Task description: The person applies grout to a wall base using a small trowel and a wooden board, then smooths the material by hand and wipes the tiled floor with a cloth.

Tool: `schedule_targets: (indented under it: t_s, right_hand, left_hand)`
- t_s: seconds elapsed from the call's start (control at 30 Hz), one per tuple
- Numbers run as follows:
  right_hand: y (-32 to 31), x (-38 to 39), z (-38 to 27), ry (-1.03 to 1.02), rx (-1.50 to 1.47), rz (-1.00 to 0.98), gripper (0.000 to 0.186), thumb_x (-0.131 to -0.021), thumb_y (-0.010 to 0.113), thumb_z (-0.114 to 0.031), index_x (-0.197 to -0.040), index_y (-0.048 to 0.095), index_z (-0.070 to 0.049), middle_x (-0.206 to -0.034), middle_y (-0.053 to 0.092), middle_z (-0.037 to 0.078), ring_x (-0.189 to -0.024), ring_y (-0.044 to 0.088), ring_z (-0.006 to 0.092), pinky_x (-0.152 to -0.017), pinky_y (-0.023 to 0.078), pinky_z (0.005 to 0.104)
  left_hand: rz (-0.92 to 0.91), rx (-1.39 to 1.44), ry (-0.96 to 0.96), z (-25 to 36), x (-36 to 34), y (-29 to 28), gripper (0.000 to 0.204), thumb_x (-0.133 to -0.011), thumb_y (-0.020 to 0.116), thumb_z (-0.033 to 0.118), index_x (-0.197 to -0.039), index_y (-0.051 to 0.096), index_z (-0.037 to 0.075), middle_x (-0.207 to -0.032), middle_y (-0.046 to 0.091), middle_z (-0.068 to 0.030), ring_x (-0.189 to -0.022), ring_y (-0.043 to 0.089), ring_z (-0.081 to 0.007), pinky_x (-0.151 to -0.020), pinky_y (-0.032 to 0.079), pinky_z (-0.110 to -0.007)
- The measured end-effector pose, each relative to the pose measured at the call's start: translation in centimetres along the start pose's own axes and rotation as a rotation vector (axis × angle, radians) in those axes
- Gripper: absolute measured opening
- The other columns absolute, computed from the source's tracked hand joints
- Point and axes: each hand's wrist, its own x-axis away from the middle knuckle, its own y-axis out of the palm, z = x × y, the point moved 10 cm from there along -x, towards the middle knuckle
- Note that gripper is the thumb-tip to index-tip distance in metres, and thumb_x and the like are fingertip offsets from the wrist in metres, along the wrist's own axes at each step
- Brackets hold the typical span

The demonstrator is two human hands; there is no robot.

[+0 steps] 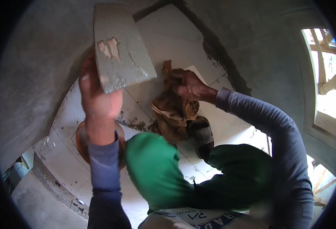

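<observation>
My left hand (101, 95) is raised at the left, its fingers closed around the lower edge of a flat rectangular piece, probably a cut tile (128, 65). Wet grey mortar coats its upward face, apart from a bare reddish patch. Right of it, my right hand (190, 86) pinches the top of a crumpled brown cloth (171, 110), which hangs down toward the floor between my feet. Part of the cloth is bunched up below the fingers.
White floor tiles (168, 32) carry mortar crumbs, with a dark strip along the wall. A brownish round container (82, 143) stands partly behind my left wrist. My dark shoe (201, 133) is beside the cloth. Grey plastered walls surround me; a framed opening (324, 72) is at right.
</observation>
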Motion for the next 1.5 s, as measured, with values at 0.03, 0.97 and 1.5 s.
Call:
schedule_targets:
  t_s: [0.03,0.97,1.5]
  right_hand:
    - [1.4,-3.5,-3.0,0.144,0.527,0.075,0.049,-0.098,0.067,-0.019,-0.140,0.059,0.004,-0.144,0.058,0.021,-0.117,0.069,0.0316,-0.096,0.059,0.0424]
    - [-15.3,-8.2,-0.2,0.108,1.354,0.981,0.077,-0.090,0.066,-0.028,-0.141,0.049,0.027,-0.153,0.043,0.047,-0.145,0.040,0.0613,-0.124,0.032,0.0640]
    - [-23.0,-25.1,-3.4,0.008,1.040,0.587,0.064,-0.099,0.066,-0.007,-0.158,0.046,0.011,-0.153,0.057,0.034,-0.137,0.060,0.0447,-0.117,0.046,0.0448]
  left_hand:
    - [-0.011,-0.068,-0.006,1.5,0.2,-0.2,0.053,-0.110,0.062,0.031,-0.152,0.056,-0.001,-0.149,0.064,-0.0138,-0.138,0.063,-0.0251,-0.121,0.049,-0.044]
    - [0.226,-1.470,-0.288,2.7,14.1,-2.9,0.054,-0.111,0.058,0.023,-0.155,0.048,-0.006,-0.150,0.056,-0.0206,-0.140,0.058,-0.0340,-0.115,0.052,-0.048]
    - [0.714,-1.076,-0.589,2.9,15.3,-9.9,0.081,-0.101,0.075,0.039,-0.159,0.042,-0.007,-0.151,0.055,-0.0257,-0.134,0.063,-0.0363,-0.109,0.057,-0.048]
